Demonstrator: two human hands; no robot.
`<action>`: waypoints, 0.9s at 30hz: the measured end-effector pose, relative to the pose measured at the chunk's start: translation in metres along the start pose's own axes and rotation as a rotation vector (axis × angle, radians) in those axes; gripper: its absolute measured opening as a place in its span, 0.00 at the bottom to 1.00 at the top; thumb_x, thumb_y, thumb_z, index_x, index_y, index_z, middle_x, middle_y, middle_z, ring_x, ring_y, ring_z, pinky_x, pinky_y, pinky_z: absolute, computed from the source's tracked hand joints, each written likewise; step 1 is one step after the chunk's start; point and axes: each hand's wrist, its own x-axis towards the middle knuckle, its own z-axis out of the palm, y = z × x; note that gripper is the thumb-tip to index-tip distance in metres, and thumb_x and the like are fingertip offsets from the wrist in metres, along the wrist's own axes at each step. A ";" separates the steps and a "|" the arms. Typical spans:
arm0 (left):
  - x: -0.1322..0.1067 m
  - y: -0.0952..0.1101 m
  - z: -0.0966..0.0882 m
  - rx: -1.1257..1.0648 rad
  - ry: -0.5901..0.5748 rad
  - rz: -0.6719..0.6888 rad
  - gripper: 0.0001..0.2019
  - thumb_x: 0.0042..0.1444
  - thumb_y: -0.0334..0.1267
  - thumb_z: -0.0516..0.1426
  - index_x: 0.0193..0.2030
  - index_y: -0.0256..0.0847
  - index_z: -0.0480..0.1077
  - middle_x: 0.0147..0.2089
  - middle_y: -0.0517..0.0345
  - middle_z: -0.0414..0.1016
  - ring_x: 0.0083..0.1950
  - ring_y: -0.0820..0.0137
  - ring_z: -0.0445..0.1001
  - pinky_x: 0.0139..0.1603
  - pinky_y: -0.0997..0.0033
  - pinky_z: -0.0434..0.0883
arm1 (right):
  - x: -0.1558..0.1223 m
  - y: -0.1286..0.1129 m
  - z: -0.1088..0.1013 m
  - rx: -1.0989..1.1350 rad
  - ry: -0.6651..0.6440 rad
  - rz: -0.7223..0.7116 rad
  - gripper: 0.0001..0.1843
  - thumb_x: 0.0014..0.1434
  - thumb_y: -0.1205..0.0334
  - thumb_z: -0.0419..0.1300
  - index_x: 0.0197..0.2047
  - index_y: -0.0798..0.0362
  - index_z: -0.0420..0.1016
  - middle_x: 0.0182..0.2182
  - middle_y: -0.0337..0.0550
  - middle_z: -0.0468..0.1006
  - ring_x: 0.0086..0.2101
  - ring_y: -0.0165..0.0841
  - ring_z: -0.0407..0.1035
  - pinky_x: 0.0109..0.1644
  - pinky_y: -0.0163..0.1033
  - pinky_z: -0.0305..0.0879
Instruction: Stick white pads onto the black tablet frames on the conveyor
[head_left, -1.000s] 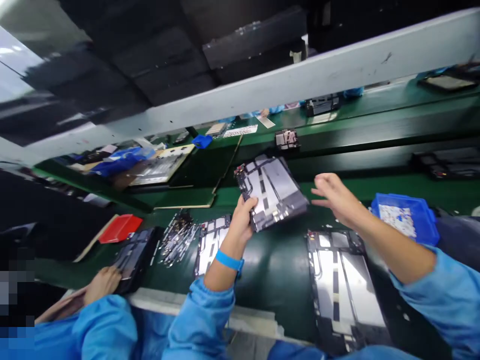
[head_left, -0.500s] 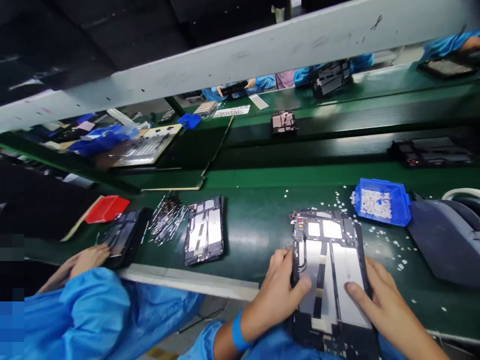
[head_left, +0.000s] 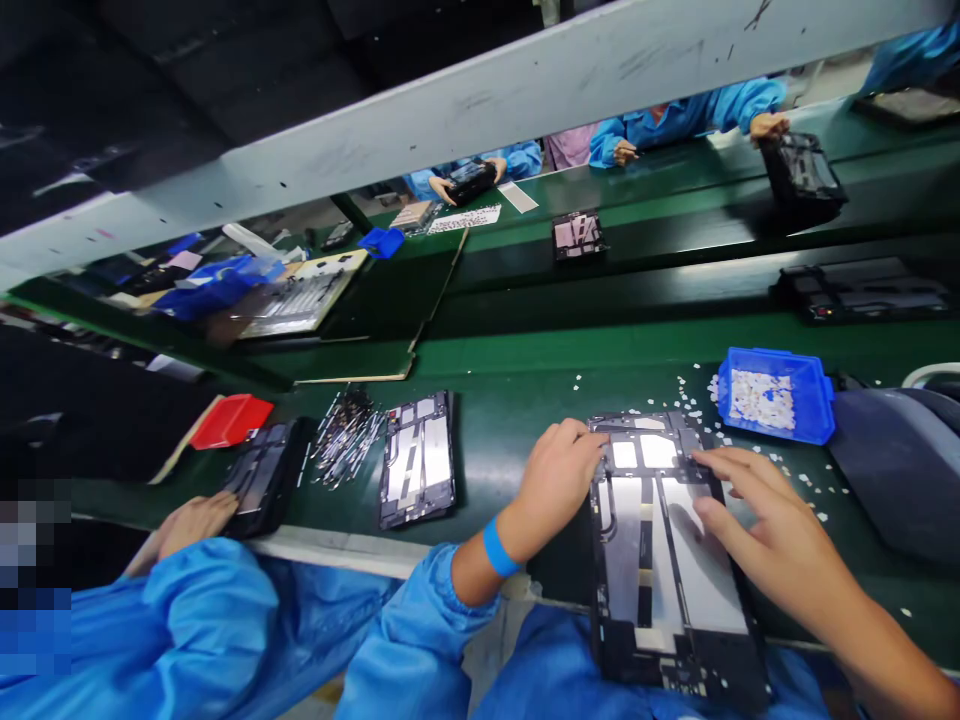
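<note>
An opened tablet (head_left: 698, 560) lies in front of me, its silver battery panels and black inner parts facing up. It overlaps the bench's near edge and my blue-clad lap. My left hand (head_left: 556, 478), with a blue wristband, has its fingers drawn together on the tablet's upper left corner; the thumb is hidden. Over the upper right part is my right hand (head_left: 757, 510), fingers apart, with the index tip at the tablet's edge and the thumb above the right battery panel. Close by on the right, a blue tray (head_left: 823, 408) holds small white pieces.
Another opened tablet (head_left: 417, 460) rests left of mine, beside a pile of thin strips (head_left: 346, 436). A co-worker's hand (head_left: 199, 520) touches a dark tablet (head_left: 262, 480) near a red tray (head_left: 231, 420). White scraps litter the green bench (head_left: 517, 430). A pale beam (head_left: 450, 115) crosses above.
Both my hands have slid from the tablet's sides up to its top part, and the right fingers have spread. Across the bench, a co-worker has moved a tablet to the right.
</note>
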 end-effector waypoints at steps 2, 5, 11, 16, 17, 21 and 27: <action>-0.002 -0.002 0.003 -0.083 0.036 -0.013 0.08 0.70 0.31 0.56 0.50 0.41 0.77 0.45 0.51 0.75 0.47 0.62 0.74 0.49 0.61 0.74 | 0.013 -0.010 0.006 0.024 0.006 -0.086 0.21 0.70 0.50 0.58 0.60 0.48 0.79 0.56 0.50 0.78 0.53 0.42 0.75 0.51 0.43 0.77; -0.005 -0.006 0.005 -0.217 0.070 -0.016 0.07 0.70 0.29 0.55 0.46 0.41 0.75 0.45 0.53 0.75 0.48 0.65 0.74 0.50 0.65 0.74 | 0.040 -0.022 0.021 0.090 -0.066 -0.154 0.17 0.72 0.56 0.55 0.57 0.50 0.81 0.48 0.48 0.83 0.45 0.38 0.78 0.51 0.43 0.76; -0.004 -0.013 0.009 -0.286 0.151 0.104 0.07 0.70 0.30 0.54 0.45 0.42 0.73 0.45 0.52 0.74 0.48 0.65 0.74 0.49 0.66 0.74 | 0.096 -0.041 0.057 0.097 -0.265 -0.236 0.18 0.69 0.67 0.54 0.53 0.52 0.84 0.48 0.48 0.85 0.48 0.40 0.79 0.55 0.45 0.72; -0.004 -0.013 0.018 -0.388 0.279 0.103 0.06 0.70 0.30 0.56 0.44 0.43 0.73 0.44 0.53 0.77 0.49 0.66 0.76 0.49 0.68 0.74 | 0.103 -0.049 0.059 0.173 -0.411 -0.219 0.12 0.66 0.67 0.57 0.42 0.48 0.84 0.39 0.40 0.86 0.40 0.36 0.78 0.45 0.40 0.68; -0.005 -0.011 0.020 -0.414 0.310 0.065 0.05 0.69 0.30 0.57 0.43 0.43 0.73 0.43 0.54 0.78 0.48 0.67 0.77 0.48 0.68 0.74 | 0.101 -0.049 0.057 0.185 -0.406 -0.187 0.11 0.65 0.66 0.58 0.40 0.49 0.83 0.37 0.39 0.85 0.37 0.35 0.77 0.42 0.39 0.67; -0.011 0.000 0.019 -0.492 0.352 -0.123 0.04 0.67 0.32 0.59 0.45 0.43 0.75 0.42 0.56 0.80 0.45 0.67 0.77 0.48 0.66 0.74 | 0.094 -0.047 0.053 0.202 -0.340 -0.092 0.09 0.64 0.60 0.59 0.37 0.49 0.81 0.32 0.38 0.83 0.33 0.34 0.75 0.38 0.38 0.64; -0.018 0.016 0.014 -0.495 0.274 -0.273 0.04 0.60 0.35 0.64 0.42 0.43 0.78 0.41 0.55 0.81 0.45 0.64 0.76 0.49 0.64 0.72 | 0.089 -0.044 0.053 0.212 -0.324 -0.129 0.12 0.67 0.58 0.57 0.38 0.47 0.83 0.37 0.40 0.85 0.38 0.36 0.78 0.42 0.39 0.66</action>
